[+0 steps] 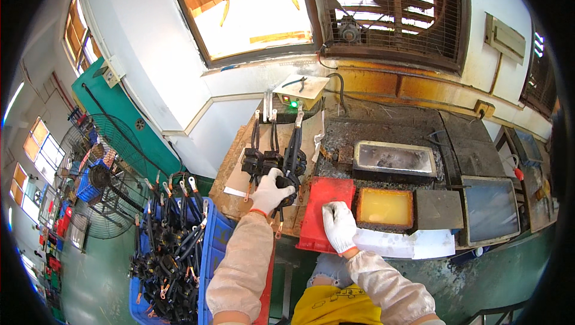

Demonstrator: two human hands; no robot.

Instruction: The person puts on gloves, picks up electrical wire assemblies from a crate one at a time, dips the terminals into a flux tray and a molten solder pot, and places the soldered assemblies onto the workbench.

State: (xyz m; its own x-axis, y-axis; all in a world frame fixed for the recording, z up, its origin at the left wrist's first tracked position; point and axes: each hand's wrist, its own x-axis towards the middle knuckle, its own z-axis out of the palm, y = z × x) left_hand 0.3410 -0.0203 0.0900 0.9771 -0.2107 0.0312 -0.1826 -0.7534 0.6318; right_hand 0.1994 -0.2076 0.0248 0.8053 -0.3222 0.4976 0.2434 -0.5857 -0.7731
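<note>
In a white glove, my left hand (271, 193) is closed around the black housing of a thick cable at the bench's left. Several black cables with blocky housings (262, 160) lie side by side there. Metal ring lugs (299, 118) point away from me at their far ends, and copper-coloured lugs (279, 230) hang at the near ends. My right hand (339, 225), also gloved, rests with curled fingers on a red plastic tray (326, 190); nothing sticks out of it, though its underside is hidden.
A blue crate (217, 229) full of similar cables stands at lower left, before a wire-guarded fan (100, 175). Right of the tray are a square pot of yellow liquid (385, 207), a rectangular pot with a silvery surface (395, 158) and a water-filled basin (491, 208). A green-lit box (302, 90) sits behind.
</note>
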